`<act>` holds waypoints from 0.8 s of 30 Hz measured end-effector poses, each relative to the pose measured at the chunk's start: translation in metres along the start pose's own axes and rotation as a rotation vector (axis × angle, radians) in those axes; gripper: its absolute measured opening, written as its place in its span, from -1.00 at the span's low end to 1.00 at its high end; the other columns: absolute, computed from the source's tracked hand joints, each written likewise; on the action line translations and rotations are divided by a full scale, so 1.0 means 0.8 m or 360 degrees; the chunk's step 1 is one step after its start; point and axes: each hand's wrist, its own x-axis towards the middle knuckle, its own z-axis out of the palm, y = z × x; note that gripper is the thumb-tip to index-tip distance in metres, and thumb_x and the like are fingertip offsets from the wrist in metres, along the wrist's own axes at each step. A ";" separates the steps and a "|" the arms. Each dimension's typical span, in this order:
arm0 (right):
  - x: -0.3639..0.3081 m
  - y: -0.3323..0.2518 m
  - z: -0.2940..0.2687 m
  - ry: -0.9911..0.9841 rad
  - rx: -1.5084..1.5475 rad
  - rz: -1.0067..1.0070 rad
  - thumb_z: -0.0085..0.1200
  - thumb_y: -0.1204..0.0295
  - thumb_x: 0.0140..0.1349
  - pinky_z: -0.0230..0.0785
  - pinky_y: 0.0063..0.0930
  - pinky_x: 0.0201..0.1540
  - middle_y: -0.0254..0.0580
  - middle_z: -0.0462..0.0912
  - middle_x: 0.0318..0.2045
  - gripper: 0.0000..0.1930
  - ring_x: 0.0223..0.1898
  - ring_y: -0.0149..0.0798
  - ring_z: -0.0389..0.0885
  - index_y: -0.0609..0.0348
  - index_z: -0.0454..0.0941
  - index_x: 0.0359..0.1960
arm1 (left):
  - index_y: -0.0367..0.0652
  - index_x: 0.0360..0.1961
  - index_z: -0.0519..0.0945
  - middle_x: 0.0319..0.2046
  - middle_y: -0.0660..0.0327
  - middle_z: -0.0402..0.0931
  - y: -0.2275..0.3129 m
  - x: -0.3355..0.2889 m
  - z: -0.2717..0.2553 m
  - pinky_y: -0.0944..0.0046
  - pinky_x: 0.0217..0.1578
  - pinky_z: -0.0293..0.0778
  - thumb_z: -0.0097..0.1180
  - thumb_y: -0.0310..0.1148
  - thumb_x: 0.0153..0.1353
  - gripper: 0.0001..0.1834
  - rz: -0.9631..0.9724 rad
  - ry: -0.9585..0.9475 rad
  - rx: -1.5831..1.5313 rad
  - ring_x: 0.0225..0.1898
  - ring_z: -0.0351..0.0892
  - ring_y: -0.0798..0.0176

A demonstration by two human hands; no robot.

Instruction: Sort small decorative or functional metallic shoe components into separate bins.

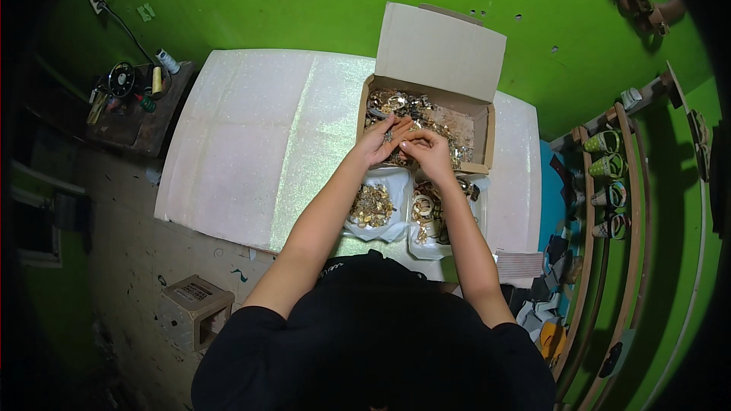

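Observation:
My left hand (378, 143) is turned palm up and cupped, with small silvery metal pieces (389, 136) lying in it. Close beside it, my right hand (430, 155) is closed in a pinch at the left fingers; whatever is between its fingertips is too small to make out. Both hands are over the front of an open cardboard box (489, 133), which holds a heap of gold and silver metal fittings (407, 102). Nearer to me, a white plastic bag (395, 176) holds small gold-coloured pieces (372, 206). Under my right forearm, a whitish container (428, 252) holds rings and buckle-like pieces (426, 209).
The box's lid (442, 46) stands raised toward the green wall. All this rests on a table with a shiny white cover (244, 129). At left are a small dark table (137, 125) with thread spools and a stool (196, 308); at right, a wooden rack (636, 183) carries sandals.

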 end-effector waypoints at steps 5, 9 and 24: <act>-0.027 -0.007 0.004 -0.0018 0.0147 0.0218 0.05 0.60 0.00 0.43 -0.60 -0.48 -0.15 0.54 -0.53 -0.86 -0.53 -0.39 0.53 0.35 0.41 -0.38 | -0.38 -0.19 0.26 -0.11 0.05 0.34 0.002 -0.001 0.006 0.34 -0.14 0.46 -0.15 -0.26 0.17 -0.65 0.0013 0.0071 -0.0057 -0.05 0.36 0.18; -0.038 -0.009 0.010 -0.0094 0.0129 0.0253 0.03 0.57 0.02 0.40 -0.64 -0.52 -0.17 0.54 -0.55 -0.87 -0.56 -0.40 0.52 0.34 0.40 -0.38 | -0.38 -0.22 0.26 -0.12 0.04 0.34 0.002 -0.002 0.009 0.35 -0.14 0.46 -0.15 -0.26 0.17 -0.66 0.0022 0.0055 -0.0042 -0.05 0.36 0.17; 0.000 -0.039 0.013 0.0286 -0.1369 -0.0694 0.07 0.49 -0.11 0.28 -0.42 -0.34 -0.12 0.44 -0.49 -0.83 -0.42 -0.16 0.44 0.23 0.52 -0.41 | -0.36 -0.23 0.35 -0.28 0.11 0.40 0.002 -0.003 0.002 0.40 -0.21 0.47 -0.11 -0.21 0.14 -0.63 -0.0006 -0.0042 0.0070 -0.21 0.44 0.26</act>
